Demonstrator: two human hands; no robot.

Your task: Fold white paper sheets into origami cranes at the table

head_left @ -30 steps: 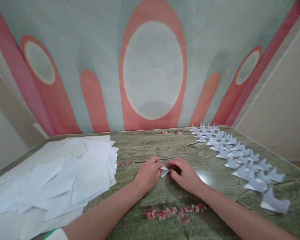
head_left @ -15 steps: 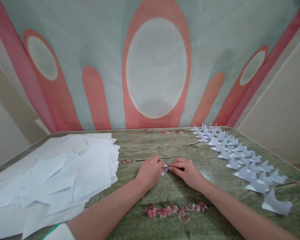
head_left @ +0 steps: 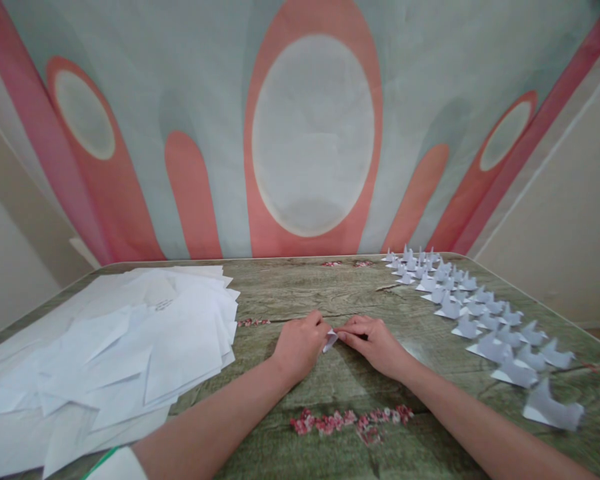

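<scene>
A small piece of folded white paper (head_left: 331, 340) is held between my two hands, just above the middle of the table. My left hand (head_left: 303, 343) grips its left side with curled fingers, which cover much of it. From the right, my right hand (head_left: 370, 340) pinches the paper's edge between thumb and forefinger. Only a narrow white slanted part of the paper shows between the hands, so its full shape is hidden.
A wide, loose pile of white paper sheets (head_left: 180, 347) covers the table's left side. Several folded paper birds (head_left: 493, 345) stand in rows along the right, the nearest bird (head_left: 553, 407) close to the front. A painted backdrop (head_left: 313, 133) hangs behind the wood-patterned table (head_left: 280, 427).
Both hands stay in nearly the same place, still on the folded paper. The paper and fingers have shifted only very slightly.
</scene>
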